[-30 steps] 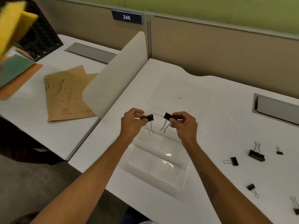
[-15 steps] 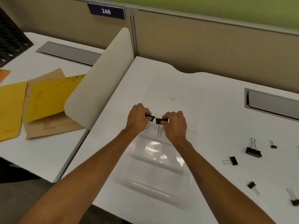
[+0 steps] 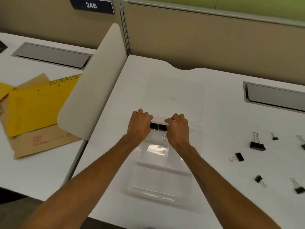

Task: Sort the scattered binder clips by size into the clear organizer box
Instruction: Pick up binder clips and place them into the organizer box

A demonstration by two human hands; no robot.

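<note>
Now together: left hand (image 3: 140, 124) and right hand (image 3: 177, 128) each pinch a black binder clip (image 3: 153, 125) at twelve o'clock of the clear organizer box (image 3: 161, 192), apparently comparing sizes.

Two held black metal binder clips (image 3: 154, 125) (image 3: 162, 127). Six loose black binder clips (image 3: 257, 145) (image 3: 274, 138) (image 3: 303, 145) (image 3: 238, 157) (image 3: 259, 179) (image 3: 299, 189) on the white worktop (image 3: 222, 116); eight in all. One clear plastic organizer box (image 3: 161, 192). Two hands: left hand (image 3: 140, 124), right hand (image 3: 179, 129). Two yellow envelopes (image 3: 41, 106) (image 3: 5, 90), one brown paper envelope (image 3: 47, 144). Two grey metal cable flaps (image 3: 51, 55) (image 3: 274, 96). One dark number plate (image 3: 92, 5). One white curved divider panel (image 3: 94, 90).
</note>
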